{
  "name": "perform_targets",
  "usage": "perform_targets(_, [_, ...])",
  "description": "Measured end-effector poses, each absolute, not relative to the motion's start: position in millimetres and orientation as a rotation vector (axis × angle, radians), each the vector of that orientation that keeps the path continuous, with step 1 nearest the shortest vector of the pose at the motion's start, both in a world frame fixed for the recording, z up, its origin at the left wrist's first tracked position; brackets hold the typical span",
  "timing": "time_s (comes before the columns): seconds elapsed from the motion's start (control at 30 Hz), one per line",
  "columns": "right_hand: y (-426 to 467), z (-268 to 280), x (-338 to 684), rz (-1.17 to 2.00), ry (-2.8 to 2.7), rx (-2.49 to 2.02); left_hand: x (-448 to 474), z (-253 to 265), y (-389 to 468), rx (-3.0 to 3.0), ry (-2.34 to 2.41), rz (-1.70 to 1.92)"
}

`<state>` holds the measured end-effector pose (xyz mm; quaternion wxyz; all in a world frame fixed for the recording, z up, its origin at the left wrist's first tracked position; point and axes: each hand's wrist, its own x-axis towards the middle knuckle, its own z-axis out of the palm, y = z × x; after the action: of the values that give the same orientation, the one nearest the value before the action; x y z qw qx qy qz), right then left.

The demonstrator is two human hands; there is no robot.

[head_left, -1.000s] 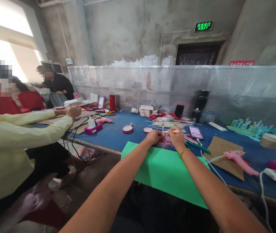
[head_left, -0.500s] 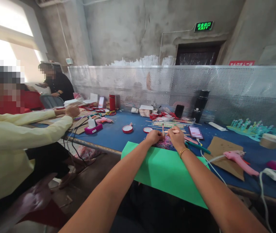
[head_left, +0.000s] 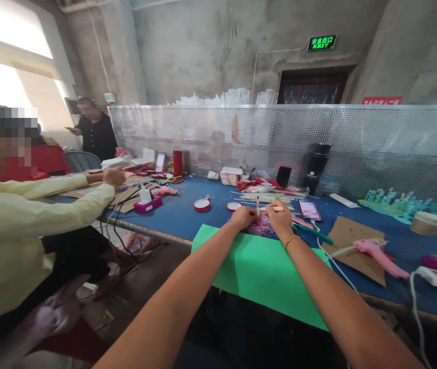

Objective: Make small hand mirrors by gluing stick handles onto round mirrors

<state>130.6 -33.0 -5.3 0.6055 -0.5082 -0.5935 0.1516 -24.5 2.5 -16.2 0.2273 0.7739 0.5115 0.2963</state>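
A long blue worktable [head_left: 187, 212] is running across the middle of the frame, with a perforated metal screen [head_left: 356, 138] standing along its far edge. A sheet of green paper [head_left: 256, 271] is lying at the table's near edge, just below centre, and hanging over it towards the camera.

Both forearms are reaching from the bottom of the frame up to the top edge of that sheet, where a small heap of pink and purple loops [head_left: 262, 227], perhaps rubber bands, is lying between the two hands. The left hand [head_left: 243, 217] is resting curled at the heap's left side, fingers drawn in; whether it is pinching anything is too small to tell. The right hand [head_left: 279, 217], with a gold bracelet [head_left: 290, 239] at the wrist, is sitting at the heap's right side and is closed around a thin pink stick [head_left: 275, 208], whose long axis is lying nearly level, pointing left above the heap. A second thin stick [head_left: 257, 205] is standing upright just above the left hand's knuckles. The heap is touching or nearly touching both hands, about equally near to each.

To the right of the frame, a pink glue gun [head_left: 377, 253] is lying on a piece of brown cardboard [head_left: 352, 241]. At the left, a person in a pale yellow sleeve [head_left: 41, 207] is working at the same table.
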Motion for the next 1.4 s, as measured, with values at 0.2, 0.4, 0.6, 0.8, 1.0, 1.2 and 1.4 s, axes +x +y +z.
perform_targets(0.2, [-30.8, -6.8, 132.1, 0.326, -1.377, -1.211, -23.9, -12.8, -0.6, 2.145, 1.433, 0.802])
perform_targets(0.4, [-30.7, -7.1, 132.1, 0.303, -1.375, -1.221, -24.7, -13.2, 0.2, 2.136, 1.428, 0.803])
perform_targets(0.6, [-30.9, -6.9, 131.0, 0.327, -1.388, -1.184, -24.6, -15.3, 2.4, 2.126, 1.431, 0.801])
perform_targets(0.8, [-30.3, -6.9, 132.7, 0.278, -1.366, -1.244, -24.2, -13.8, 1.7, 2.148, 1.429, 0.786])
perform_targets(1.0, [-34.5, -3.9, 129.7, 0.31, -1.366, -1.165, -24.4, -16.1, 3.2, 2.119, 1.431, 0.799])
perform_targets(1.2, [-31.7, -6.1, 130.7, 0.301, -1.376, -1.177, -24.1, -13.4, 0.6, 2.157, 1.454, 0.79])
perform_targets(1.4, [-31.7, -5.0, 131.7, 0.272, -1.37, -1.197, -24.0, -13.4, 0.8, 2.137, 1.436, 0.799])
